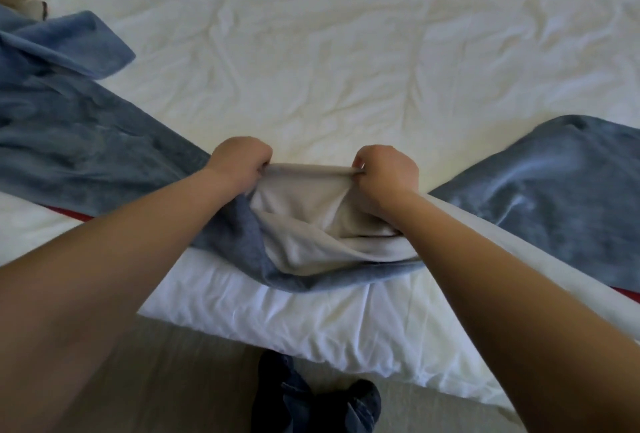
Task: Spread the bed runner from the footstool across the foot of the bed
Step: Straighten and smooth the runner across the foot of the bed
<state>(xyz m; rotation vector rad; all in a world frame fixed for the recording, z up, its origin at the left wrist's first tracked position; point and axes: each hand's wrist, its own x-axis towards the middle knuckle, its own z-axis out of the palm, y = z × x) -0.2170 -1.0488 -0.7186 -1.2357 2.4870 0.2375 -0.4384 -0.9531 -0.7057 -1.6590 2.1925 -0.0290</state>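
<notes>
- Nearest to you, a dark-clad leg and foot (pixel 322 401) stood on the floor (pixel 194 363) at the bed's foot edge; the footstool was not in view.
- The white duvet (pixel 277 315) overhung that edge, with a strip of red (pixel 69 212) showing beneath the runner.
- The bed runner (pixel 86 141) lay on the foot of the bed, its long axis running left to right along the edge. The middle was bunched and flipped, pale lining (pixel 304 214) uppermost.
- Your left hand (pixel 240 160) was closed on the lining's far edge; your right hand (pixel 386 173) was clenched on the same edge, just beside it.
- Judgement: the step in hand was turning the centre face up. You would have done well to draw the hands apart along the long axis, keeping the edge taut and parallel to the bed's foot.
- Further out, the left end was folded over toward the far side; the right end lay flatter. Both needed squaring.
- Beyond, the creased white bedding (pixel 346 51) was bare.
</notes>
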